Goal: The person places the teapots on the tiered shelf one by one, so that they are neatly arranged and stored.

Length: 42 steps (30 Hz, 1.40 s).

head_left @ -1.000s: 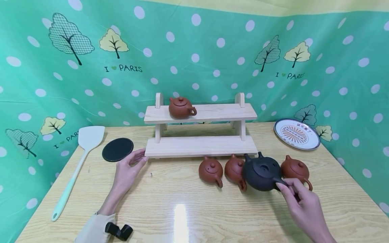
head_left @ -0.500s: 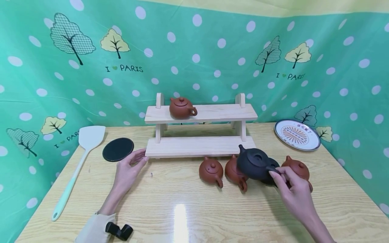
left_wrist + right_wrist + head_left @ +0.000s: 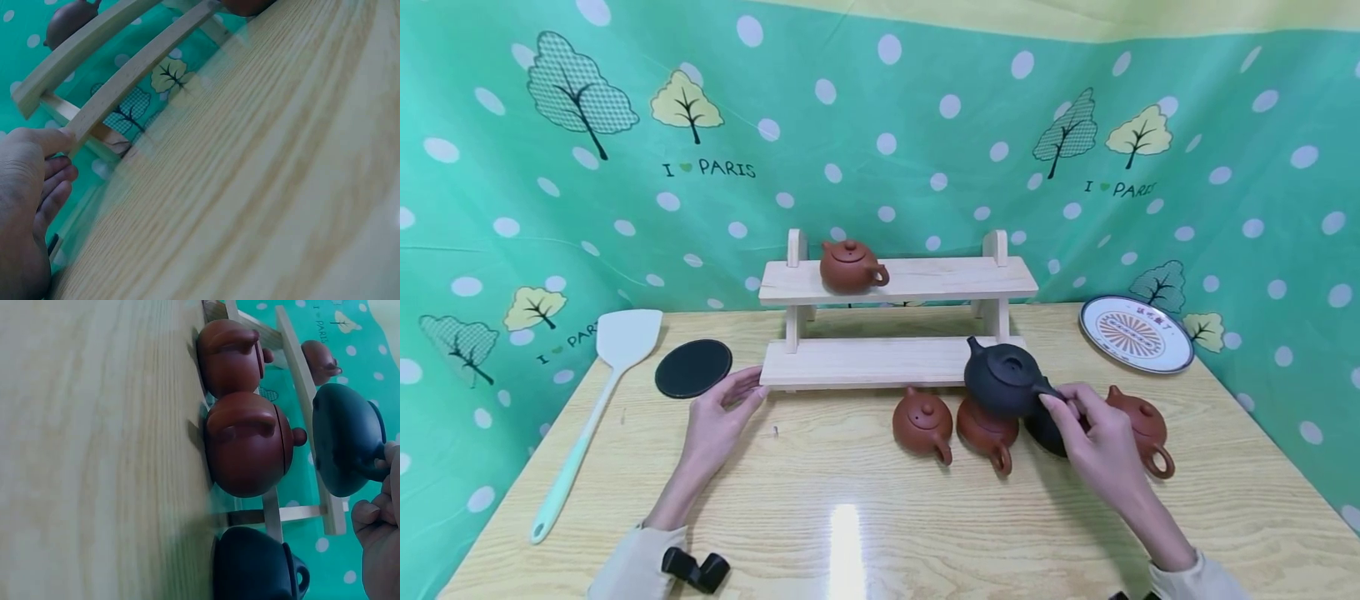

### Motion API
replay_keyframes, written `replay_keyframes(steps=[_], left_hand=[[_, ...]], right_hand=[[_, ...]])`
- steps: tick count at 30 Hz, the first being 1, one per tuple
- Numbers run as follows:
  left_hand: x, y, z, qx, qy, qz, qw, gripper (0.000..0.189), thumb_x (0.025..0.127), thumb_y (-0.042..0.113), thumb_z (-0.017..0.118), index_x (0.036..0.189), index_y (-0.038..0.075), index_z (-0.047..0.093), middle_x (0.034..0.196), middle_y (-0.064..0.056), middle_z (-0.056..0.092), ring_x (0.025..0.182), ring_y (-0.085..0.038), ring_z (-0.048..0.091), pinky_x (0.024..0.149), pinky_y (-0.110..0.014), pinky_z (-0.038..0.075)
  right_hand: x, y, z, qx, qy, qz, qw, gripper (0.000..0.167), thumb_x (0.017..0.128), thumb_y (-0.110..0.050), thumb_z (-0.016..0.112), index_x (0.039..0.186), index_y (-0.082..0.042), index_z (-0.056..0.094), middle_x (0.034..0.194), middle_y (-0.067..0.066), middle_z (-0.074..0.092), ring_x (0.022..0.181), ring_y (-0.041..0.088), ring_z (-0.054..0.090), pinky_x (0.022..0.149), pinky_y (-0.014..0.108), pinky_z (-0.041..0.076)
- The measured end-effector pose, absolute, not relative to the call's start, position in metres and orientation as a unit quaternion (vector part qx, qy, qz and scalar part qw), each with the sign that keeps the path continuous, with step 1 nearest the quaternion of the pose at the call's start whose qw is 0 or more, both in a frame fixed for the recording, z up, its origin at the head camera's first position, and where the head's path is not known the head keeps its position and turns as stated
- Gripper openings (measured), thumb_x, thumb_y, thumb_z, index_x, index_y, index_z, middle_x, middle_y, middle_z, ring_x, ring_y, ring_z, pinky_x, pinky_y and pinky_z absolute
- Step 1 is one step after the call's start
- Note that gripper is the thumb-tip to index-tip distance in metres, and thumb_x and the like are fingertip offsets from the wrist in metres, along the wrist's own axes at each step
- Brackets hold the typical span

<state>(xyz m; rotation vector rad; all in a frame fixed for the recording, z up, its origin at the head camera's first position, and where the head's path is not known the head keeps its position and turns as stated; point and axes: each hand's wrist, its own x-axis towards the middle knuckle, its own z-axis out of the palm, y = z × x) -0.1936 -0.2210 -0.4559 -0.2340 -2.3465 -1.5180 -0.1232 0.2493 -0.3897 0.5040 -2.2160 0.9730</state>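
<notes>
My right hand (image 3: 1093, 433) pinches the handle of a black teapot (image 3: 1003, 379), which hangs above the table in front of the lower shelf's right end. In the right wrist view that black teapot (image 3: 347, 440) is raised over the others. A second black teapot (image 3: 1047, 429) stands on the table, partly hidden by the hand. My left hand (image 3: 718, 421) grips the left end of a two-tier wooden display shelf (image 3: 865, 362); in the left wrist view the thumb lies on the board's front edge. One reddish-brown teapot (image 3: 848, 268) sits on the upper tier, toward the left.
Reddish-brown teapots stand before the shelf: one to the left (image 3: 921, 423), one beside it (image 3: 987, 429) overlapped by the held teapot, one at the right (image 3: 1142, 425). A white plate (image 3: 1135, 333) lies back right. A black round coaster (image 3: 692, 368) and a spatula (image 3: 583, 433) lie left.
My right hand has lifted the black teapot and carried it left and toward the shelf, uncovering the second black teapot under it. My left hand stays on the shelf's end.
</notes>
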Motion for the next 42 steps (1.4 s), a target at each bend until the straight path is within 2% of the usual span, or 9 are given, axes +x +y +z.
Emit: replay_keyframes(steps=[7,13,22,29,37,42], left_hand=[[-0.193,-0.219,-0.454,-0.076,-0.824,-0.536,0.167,0.037,0.099,0.015,0.074,0.132,0.0,0.067,0.125,-0.016,0.071,0.11,-0.022,0.067,0.09,-0.01,0.05],[-0.193,-0.217,-0.454,-0.074,-0.835,-0.517,0.172,0.036,0.099,0.006,0.071,0.132,-0.006,0.065,0.125,-0.022,0.069,0.11,-0.03,0.067,0.09,-0.008,0.048],[-0.193,-0.219,-0.455,-0.078,-0.826,-0.531,0.172,0.037,0.098,0.012,0.074,0.133,0.0,0.067,0.126,-0.016,0.071,0.109,-0.025,0.067,0.089,-0.009,0.05],[-0.194,-0.22,-0.456,-0.081,-0.827,-0.529,0.172,0.038,0.098,0.012,0.074,0.133,0.0,0.067,0.126,-0.016,0.071,0.109,-0.024,0.067,0.089,-0.009,0.05],[-0.191,-0.22,-0.453,-0.083,-0.821,-0.538,0.172,0.036,0.099,0.014,0.074,0.132,0.001,0.068,0.125,-0.015,0.071,0.108,-0.016,0.067,0.09,-0.011,0.051],[-0.192,-0.221,-0.455,-0.085,-0.824,-0.534,0.171,0.036,0.099,0.016,0.073,0.132,0.0,0.068,0.124,-0.015,0.072,0.108,-0.015,0.067,0.091,-0.012,0.051]], right_hand=[[-0.137,0.241,-0.384,0.186,-0.842,0.38,0.334,0.025,0.082,0.021,0.074,0.093,-0.001,0.068,0.064,-0.007,0.041,0.053,0.0,0.033,0.042,0.022,0.026],[-0.146,0.232,-0.378,0.176,-0.841,0.393,0.328,0.021,0.084,0.021,0.072,0.09,0.002,0.066,0.063,-0.006,0.04,0.054,-0.001,0.031,0.043,0.025,0.025],[-0.16,0.223,-0.37,0.198,-0.837,0.397,0.321,0.015,0.091,0.011,0.072,0.093,-0.004,0.067,0.065,-0.007,0.042,0.054,0.005,0.036,0.045,0.023,0.029],[-0.175,0.216,-0.361,0.228,-0.827,0.4,0.324,0.013,0.093,0.01,0.071,0.092,-0.002,0.067,0.064,-0.007,0.04,0.054,0.007,0.036,0.046,0.024,0.028],[-0.193,0.207,-0.355,0.22,-0.826,0.414,0.314,0.007,0.096,0.006,0.07,0.094,-0.001,0.068,0.063,-0.005,0.04,0.053,0.008,0.035,0.047,0.024,0.027],[-0.204,0.2,-0.353,0.217,-0.825,0.409,0.325,0.007,0.095,0.007,0.07,0.092,0.002,0.066,0.063,-0.003,0.041,0.055,0.008,0.035,0.049,0.021,0.027]])
